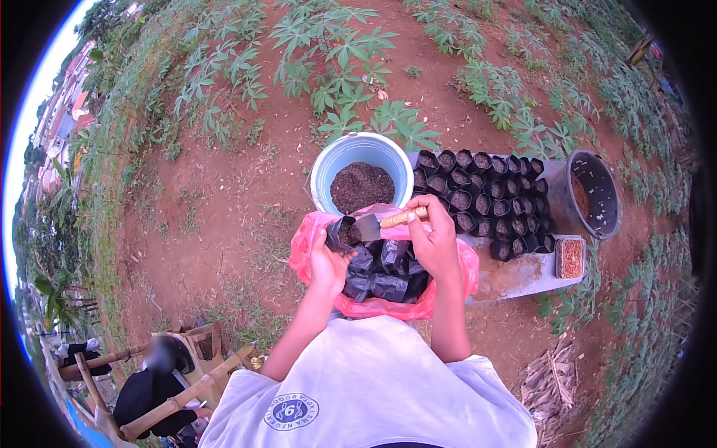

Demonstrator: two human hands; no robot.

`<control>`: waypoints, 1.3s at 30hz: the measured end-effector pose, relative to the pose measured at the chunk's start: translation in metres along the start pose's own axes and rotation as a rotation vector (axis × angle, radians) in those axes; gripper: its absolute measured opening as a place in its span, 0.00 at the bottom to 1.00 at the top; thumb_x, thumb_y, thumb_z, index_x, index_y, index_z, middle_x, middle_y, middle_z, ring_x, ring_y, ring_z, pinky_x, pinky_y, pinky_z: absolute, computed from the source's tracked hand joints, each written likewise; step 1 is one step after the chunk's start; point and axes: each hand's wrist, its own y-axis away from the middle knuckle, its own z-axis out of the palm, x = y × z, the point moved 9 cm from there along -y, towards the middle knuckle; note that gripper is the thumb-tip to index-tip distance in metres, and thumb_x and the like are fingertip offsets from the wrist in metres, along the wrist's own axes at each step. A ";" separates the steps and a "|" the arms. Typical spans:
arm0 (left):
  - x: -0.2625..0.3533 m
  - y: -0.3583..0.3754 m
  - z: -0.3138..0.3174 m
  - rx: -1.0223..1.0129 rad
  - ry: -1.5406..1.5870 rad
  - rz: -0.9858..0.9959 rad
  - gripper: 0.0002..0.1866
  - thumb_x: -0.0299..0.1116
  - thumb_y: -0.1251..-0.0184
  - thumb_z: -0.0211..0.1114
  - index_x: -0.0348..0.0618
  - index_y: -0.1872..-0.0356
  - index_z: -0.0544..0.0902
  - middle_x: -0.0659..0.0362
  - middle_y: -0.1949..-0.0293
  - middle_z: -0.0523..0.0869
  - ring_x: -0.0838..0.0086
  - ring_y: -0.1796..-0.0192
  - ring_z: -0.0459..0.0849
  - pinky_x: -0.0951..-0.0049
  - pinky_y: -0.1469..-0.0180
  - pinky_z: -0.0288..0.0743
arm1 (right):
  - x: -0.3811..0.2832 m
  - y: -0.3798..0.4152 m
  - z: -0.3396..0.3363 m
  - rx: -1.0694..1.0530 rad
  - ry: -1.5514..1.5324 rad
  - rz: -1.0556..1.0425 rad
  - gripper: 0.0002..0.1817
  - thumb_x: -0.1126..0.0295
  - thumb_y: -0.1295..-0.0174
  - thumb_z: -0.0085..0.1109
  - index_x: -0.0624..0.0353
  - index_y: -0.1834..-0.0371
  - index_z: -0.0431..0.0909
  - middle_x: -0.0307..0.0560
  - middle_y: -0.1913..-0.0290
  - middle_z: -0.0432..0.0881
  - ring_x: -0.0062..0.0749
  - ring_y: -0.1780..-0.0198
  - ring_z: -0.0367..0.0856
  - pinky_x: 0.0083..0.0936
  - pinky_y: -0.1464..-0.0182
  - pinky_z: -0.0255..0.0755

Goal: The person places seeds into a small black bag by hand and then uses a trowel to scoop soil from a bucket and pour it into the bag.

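Observation:
In my left hand (326, 263) is a black plastic seedling bag (343, 234), its open mouth turned toward the trowel and dark soil showing inside. My right hand (433, 235) grips the wooden handle of a small trowel (367, 227), whose metal blade is at the bag's mouth. Below both hands a pink plastic bag (457, 278) lies open, with several folded black seedling bags (390, 287) in it. Just beyond my hands stands a light blue bucket (323, 173) partly filled with dark soil (361, 187).
Rows of filled seedling bags (482, 203) stand on a board (515, 281) to the right. A dark bucket (597, 196) and a clear box of orange-brown grains (570, 259) sit at its right end. At lower left, a person (153, 388) is beside a bamboo frame (190, 392). Leafy plants surround the bare soil.

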 end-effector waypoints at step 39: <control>0.015 -0.002 -0.020 -0.119 0.237 -0.176 0.27 0.52 0.26 0.36 0.45 0.45 0.77 0.50 0.50 0.85 0.62 0.56 0.84 0.65 0.55 0.75 | 0.043 -0.039 0.037 -0.090 0.301 -0.033 0.14 0.79 0.38 0.54 0.62 0.48 0.74 0.57 0.53 0.82 0.51 0.52 0.83 0.38 0.51 0.76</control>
